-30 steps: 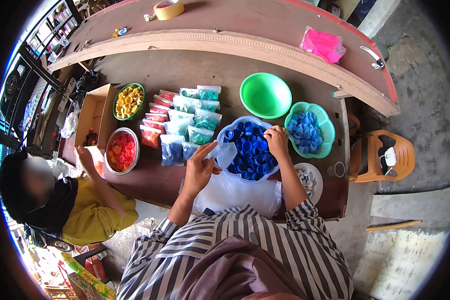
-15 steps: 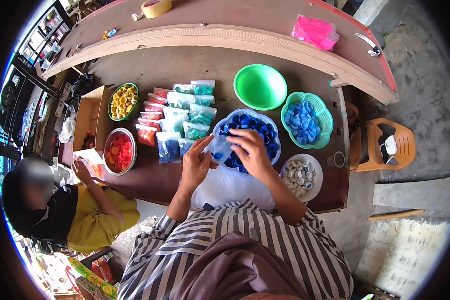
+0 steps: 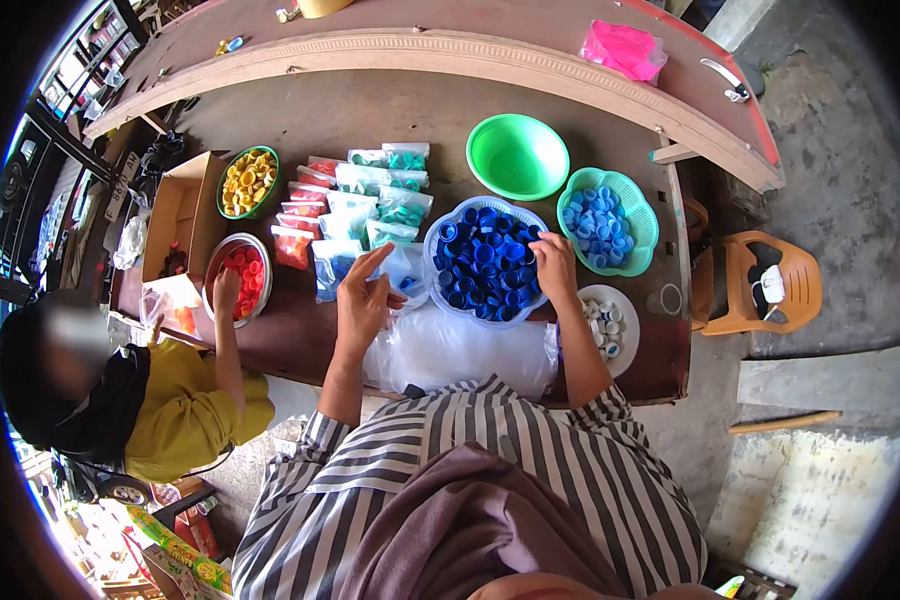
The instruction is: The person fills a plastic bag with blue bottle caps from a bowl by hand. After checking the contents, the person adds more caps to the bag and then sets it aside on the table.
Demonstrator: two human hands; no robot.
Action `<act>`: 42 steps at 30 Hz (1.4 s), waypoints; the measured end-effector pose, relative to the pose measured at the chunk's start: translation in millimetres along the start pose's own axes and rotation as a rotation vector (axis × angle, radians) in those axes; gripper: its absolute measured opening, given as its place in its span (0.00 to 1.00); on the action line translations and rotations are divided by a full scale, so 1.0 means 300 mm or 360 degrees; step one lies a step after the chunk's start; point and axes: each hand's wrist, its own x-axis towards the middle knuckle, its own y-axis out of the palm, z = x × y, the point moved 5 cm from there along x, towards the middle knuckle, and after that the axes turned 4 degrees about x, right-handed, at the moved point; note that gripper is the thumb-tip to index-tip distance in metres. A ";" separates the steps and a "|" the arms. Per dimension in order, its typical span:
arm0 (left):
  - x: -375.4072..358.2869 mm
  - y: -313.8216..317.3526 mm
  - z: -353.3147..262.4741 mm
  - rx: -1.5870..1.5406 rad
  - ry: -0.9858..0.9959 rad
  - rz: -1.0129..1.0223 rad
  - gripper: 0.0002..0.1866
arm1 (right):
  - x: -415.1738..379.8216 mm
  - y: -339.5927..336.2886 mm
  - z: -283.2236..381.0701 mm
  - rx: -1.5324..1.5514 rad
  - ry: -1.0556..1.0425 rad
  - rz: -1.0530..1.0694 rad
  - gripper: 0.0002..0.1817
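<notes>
On table, centre: blue scalloped basket point(image 3: 432, 262) is sitting filled with dark blue bottle caps point(image 3: 485, 268).
Right hand point(image 3: 555, 268): is resting on the caps at the basket's right edge, fingers curled down among them; whether a cap is pinched cannot be told.
Left hand point(image 3: 363, 300): is pinching a small clear plastic bag point(image 3: 406, 272) just left of the basket, a few blue caps showing inside.
Stock behind: filled cap packets point(image 3: 360, 215) are lying in rows, red, blue and teal.
Neighbouring vessels: green bowl point(image 3: 517, 157); teal basket point(image 3: 637, 215) of light blue caps; white dish point(image 3: 625, 345) of white caps, partly hidden by the forearm.
Near edge: stack of clear bags point(image 3: 460, 350).
Co-worker's hand point(image 3: 226, 290): is reaching into a metal bowl point(image 3: 213, 268) of red caps.
Writing: none is readable; the tape roll at top is being cut off.
</notes>
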 end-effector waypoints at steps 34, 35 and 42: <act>-0.043 0.080 -0.025 0.0021 0.0104 0.0208 0.23 | -0.013 -0.156 0.601 0.0971 -0.0307 -0.0111 0.12; -0.044 0.063 -0.026 0.0018 0.0099 0.0172 0.22 | -0.013 -0.150 0.560 0.0973 -0.0218 -0.0138 0.11; -0.019 -0.035 -0.003 0.0057 0.0053 -0.0015 0.23 | -0.195 0.040 0.233 0.0474 0.0160 0.0281 0.12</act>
